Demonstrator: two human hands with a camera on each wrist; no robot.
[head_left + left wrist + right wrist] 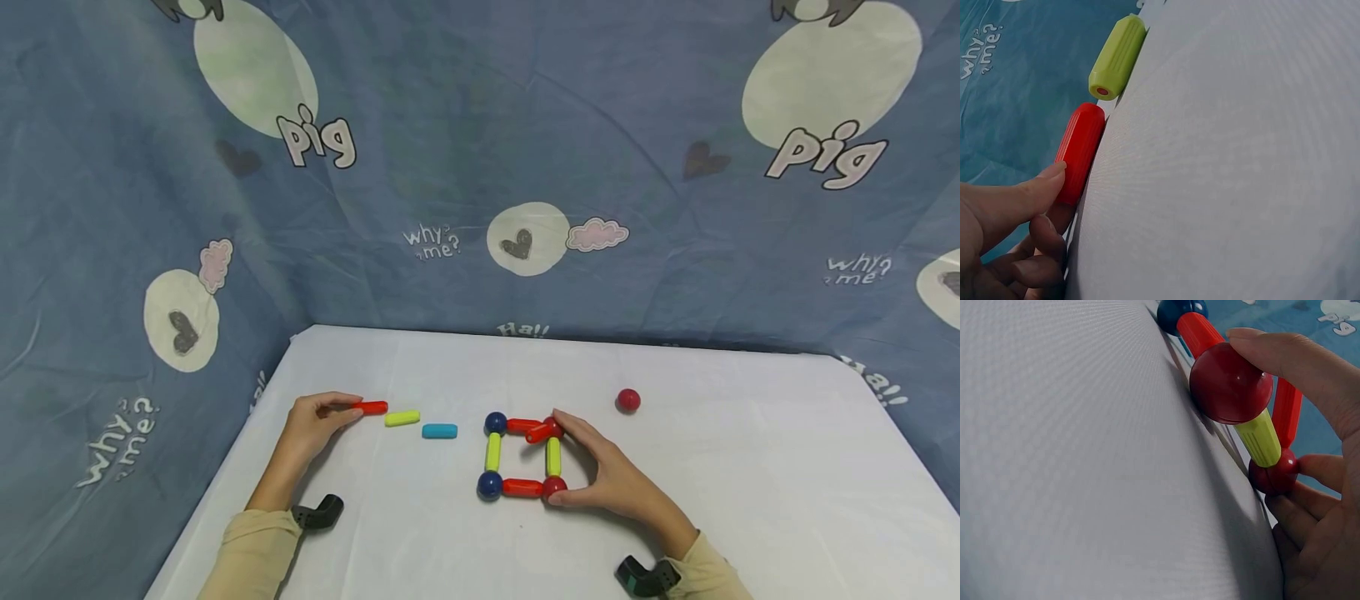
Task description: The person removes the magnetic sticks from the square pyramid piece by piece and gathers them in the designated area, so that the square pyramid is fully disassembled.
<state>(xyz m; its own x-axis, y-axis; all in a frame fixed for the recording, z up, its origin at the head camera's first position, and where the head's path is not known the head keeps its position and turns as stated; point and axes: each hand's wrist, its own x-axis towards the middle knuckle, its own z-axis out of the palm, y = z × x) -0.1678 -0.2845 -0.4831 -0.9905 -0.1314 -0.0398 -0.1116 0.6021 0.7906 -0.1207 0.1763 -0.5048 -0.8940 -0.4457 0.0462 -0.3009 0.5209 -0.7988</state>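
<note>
My left hand [313, 429] pinches a red magnetic rod [1080, 150] between thumb and finger, low at the white table. Just past the rod's tip lies a yellow-green rod [1117, 57], and a blue rod [439, 431] comes after it. My right hand [611, 475] holds a square frame of magnetic rods and balls by its right side. The thumb is on the near red ball [1230, 383], the fingers at the far red ball [1274, 470]. Another red rod [1287, 412] rises from that far ball. Two blue balls [490, 486] form the frame's left corners.
A loose red ball [628, 401] lies on the white table [420, 542], behind and to the right of the frame. Printed blue cloth [450, 167] hangs behind the table and along its left side. Each wrist wears a black device [318, 512].
</note>
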